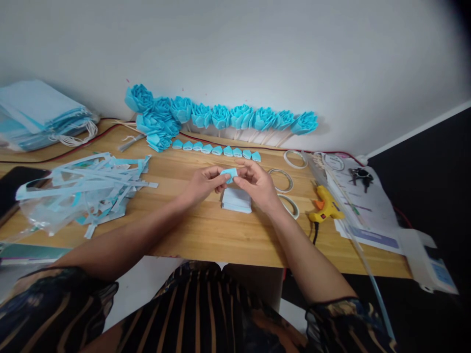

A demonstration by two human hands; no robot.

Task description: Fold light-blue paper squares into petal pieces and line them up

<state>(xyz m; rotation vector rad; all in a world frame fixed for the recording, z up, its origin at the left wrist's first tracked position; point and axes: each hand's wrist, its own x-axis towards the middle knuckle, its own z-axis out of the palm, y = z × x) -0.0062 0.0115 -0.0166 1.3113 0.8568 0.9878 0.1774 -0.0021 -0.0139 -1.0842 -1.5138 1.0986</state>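
Observation:
A small folded piece of blue fabric [230,174] is pinched between my two hands over the middle of the table. My left hand [206,185] grips its left side with thumb and fingers. On the other side my right hand [258,184] closes thumb and forefinger on its right edge. Just below the hands lies a stack of pale blue cut pieces [236,201]. Beyond them, a row of small folded blue pieces [217,150] runs across the wooden table [206,240].
Blue fabric flowers [241,116] on sticks lean along the wall. Cut strips [91,181] heap at left, near a stack of pale sheets [40,113] and a dark phone [18,189]. Tape rolls [281,180], a yellow glue gun [326,205], papers and keys [361,177] lie right.

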